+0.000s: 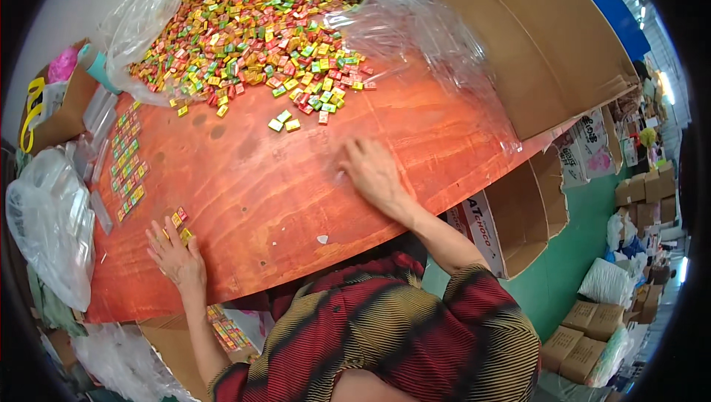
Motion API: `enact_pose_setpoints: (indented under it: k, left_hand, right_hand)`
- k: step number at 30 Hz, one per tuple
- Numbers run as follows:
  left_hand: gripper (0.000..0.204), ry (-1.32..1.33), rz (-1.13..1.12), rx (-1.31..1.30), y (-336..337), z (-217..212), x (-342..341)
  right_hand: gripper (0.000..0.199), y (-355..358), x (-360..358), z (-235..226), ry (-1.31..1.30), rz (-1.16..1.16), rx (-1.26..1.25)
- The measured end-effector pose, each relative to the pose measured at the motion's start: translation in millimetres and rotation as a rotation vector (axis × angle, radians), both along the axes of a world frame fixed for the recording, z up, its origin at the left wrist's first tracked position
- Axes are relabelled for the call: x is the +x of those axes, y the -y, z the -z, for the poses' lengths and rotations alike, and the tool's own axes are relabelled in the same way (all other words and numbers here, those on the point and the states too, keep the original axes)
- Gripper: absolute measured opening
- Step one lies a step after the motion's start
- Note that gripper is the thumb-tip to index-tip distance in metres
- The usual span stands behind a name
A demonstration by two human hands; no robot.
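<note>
On the red wooden table point(244, 158), my left hand point(178, 260) lies near the left front edge with its fingers spread. Beside its fingertips are a few small colourful box-shaped pieces point(179, 216), red and yellow. My right hand point(376, 176) is over the middle of the table, slightly blurred, its fingers apart and nothing visible in them. Ahead of it, a few loose yellow-green pieces point(284, 116) lie in front of a large heap of the same pieces point(252, 24). Rows of these pieces point(127, 154) are laid out side by side along the left.
Clear plastic sheeting point(415, 24) and a large cardboard sheet point(533, 39) border the heap at the right. Plastic bags point(52, 217) and an open carton point(70, 102) stand at the left edge. Cardboard boxes point(518, 217) sit below the right edge; stacked cartons point(574, 335) stand on the green floor.
</note>
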State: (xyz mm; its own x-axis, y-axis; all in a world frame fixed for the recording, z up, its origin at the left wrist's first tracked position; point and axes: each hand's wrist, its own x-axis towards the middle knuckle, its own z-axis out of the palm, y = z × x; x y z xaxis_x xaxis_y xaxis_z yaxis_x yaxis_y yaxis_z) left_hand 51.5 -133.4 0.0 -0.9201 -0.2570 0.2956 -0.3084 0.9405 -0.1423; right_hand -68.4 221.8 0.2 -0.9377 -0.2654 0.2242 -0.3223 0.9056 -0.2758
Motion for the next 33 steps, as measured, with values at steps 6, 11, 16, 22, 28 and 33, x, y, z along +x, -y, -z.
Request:
enact_pose_setpoints:
  k: [6, 11, 16, 22, 28, 33]
  left_hand:
    - [0.049, -0.158, 0.502, 0.425, -126, -22, -41]
    - [0.053, -0.108, 0.722, 0.350, -191, 3, -104]
    - [0.046, -0.076, 0.728, 0.463, -179, 23, -107]
    - [0.045, 0.015, 0.725, 0.432, -169, 7, -90]
    - [0.046, -0.020, 0.750, 0.341, -158, 26, -74]
    - [0.047, -0.013, 0.752, 0.353, -168, 13, -70]
  right_hand:
    - [0.040, -16, -59, -11, -0.268, -0.046, -0.103]
    - [0.034, -64, -137, 5, -0.375, 0.123, 0.093]
    - [0.026, -78, -151, 25, -0.411, 0.100, 0.311]
    - [0.014, -91, -172, 12, -0.301, 0.061, 0.277]
    - [0.009, -67, -179, 26, -0.331, -0.001, 0.284]
    - [0.024, -89, -143, 27, -0.410, -0.097, 0.152]
